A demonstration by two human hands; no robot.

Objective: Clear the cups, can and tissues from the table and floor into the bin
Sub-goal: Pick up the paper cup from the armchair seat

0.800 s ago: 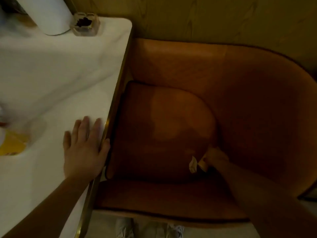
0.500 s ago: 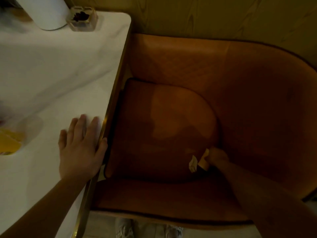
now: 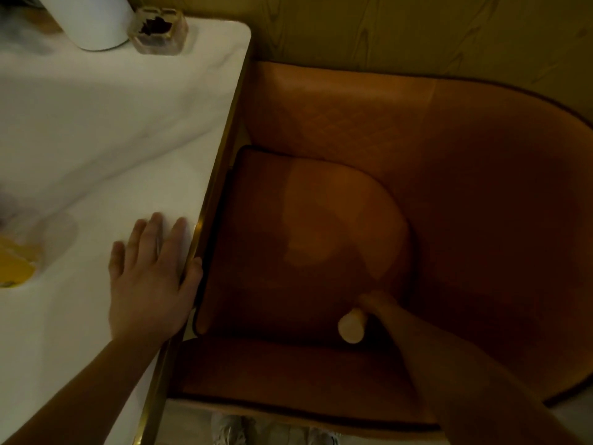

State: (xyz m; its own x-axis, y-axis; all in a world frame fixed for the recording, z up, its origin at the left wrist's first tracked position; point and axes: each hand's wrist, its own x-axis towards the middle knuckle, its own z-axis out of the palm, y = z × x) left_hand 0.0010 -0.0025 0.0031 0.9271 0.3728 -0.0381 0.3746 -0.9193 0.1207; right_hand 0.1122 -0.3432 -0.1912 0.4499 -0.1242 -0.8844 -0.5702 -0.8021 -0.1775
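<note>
No text, label, brand, number or sign can be read anywhere in this view. The yellow object [image 3: 12, 268] at the left edge of the surface [image 3: 96, 130] is cut off and blurred, and any print on it cannot be made out.

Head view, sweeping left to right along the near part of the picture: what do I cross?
Yellow item at the table's left edge → left hand flat on the white table → table's gold edge → orange seat cushion → pale crumpled tissue → right hand holding it → chair's armrest.
</note>
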